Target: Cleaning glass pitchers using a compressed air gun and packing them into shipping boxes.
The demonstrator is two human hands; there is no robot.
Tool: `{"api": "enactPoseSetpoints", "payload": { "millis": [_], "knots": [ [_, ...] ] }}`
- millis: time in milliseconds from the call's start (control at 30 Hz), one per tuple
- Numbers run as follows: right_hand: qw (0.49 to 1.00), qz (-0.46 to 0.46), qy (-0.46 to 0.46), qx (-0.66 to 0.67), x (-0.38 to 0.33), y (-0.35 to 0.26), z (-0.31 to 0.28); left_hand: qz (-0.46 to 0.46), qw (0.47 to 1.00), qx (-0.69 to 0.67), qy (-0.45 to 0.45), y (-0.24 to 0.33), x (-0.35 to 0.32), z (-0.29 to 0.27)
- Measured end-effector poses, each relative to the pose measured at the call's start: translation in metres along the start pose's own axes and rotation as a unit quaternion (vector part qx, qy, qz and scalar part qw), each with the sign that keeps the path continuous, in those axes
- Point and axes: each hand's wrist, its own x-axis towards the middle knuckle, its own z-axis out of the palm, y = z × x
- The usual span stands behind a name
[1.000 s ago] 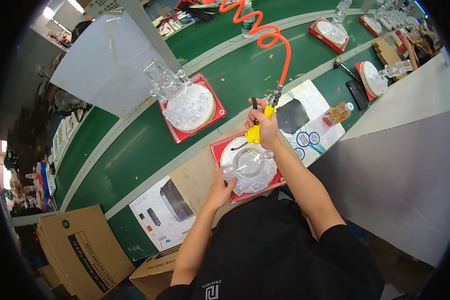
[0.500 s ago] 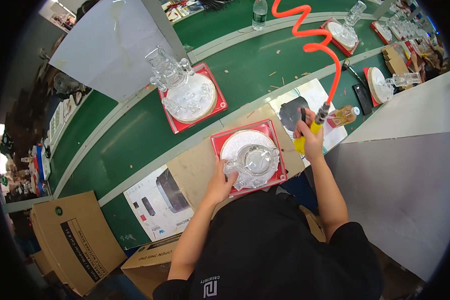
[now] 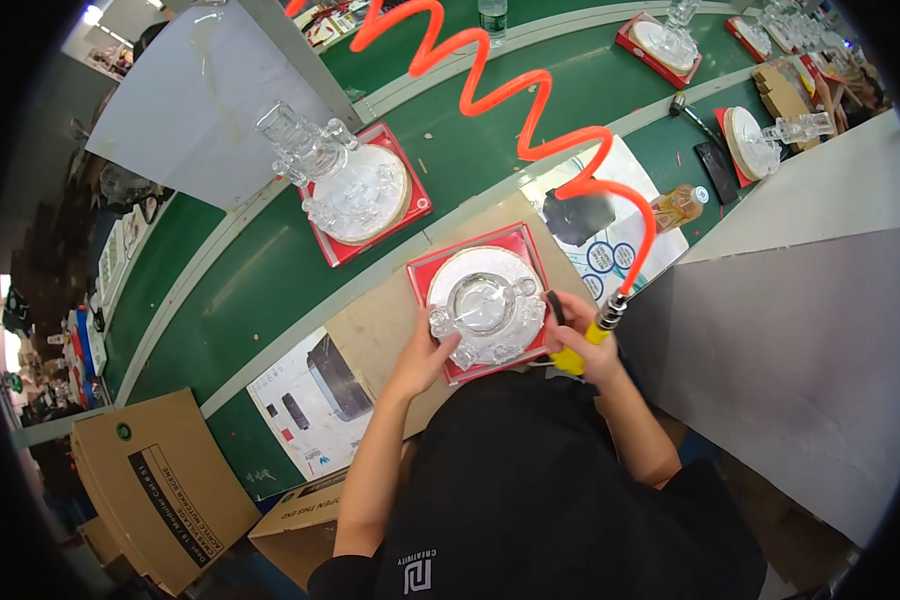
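Observation:
In front of me a clear ornament (image 3: 483,305) with a round cup-like middle and small clear figures sits on a white round base (image 3: 467,262), inside a red square tray (image 3: 422,277). My left hand (image 3: 420,360) grips the ornament's left edge, thumb on top and fingers partly hidden. Closed around a yellow air blow gun (image 3: 569,361), my right hand (image 3: 595,352) is at the tray's right side, close to the ornament. A black part shows by its fingers. From the gun's metal fitting an orange coiled hose (image 3: 540,115) runs up and to the left.
Another red tray (image 3: 422,203) with a taller clear ornament (image 3: 305,145) stands farther left on the green bench (image 3: 220,300). A drink bottle (image 3: 680,207) is at the right, near a black box (image 3: 714,172). Cardboard cartons (image 3: 160,490) stand at lower left.
My right hand has brought the air blow gun down and left, to the tray's edge. The orange hose is stretched out farther. My left hand keeps its hold on the ornament.

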Motion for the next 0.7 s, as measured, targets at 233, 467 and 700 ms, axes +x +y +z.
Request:
{"api": "enactPoseSetpoints", "payload": {
  "millis": [233,467,700],
  "knots": [
    [0.945,0.148,0.039,-0.288,-0.033,-0.048,-0.132,0.107,0.989,0.015,0.102,0.074,-0.022,-0.026],
    [0.857,0.322,-0.023,-0.402,-0.086,0.086,-0.263,0.259,0.949,-0.001,0.177,0.135,-0.012,0.029],
    [0.811,0.239,0.029,-0.534,-0.02,0.108,-0.216,0.281,0.899,-0.045,0.333,0.126,0.007,0.044]
  ]
}}
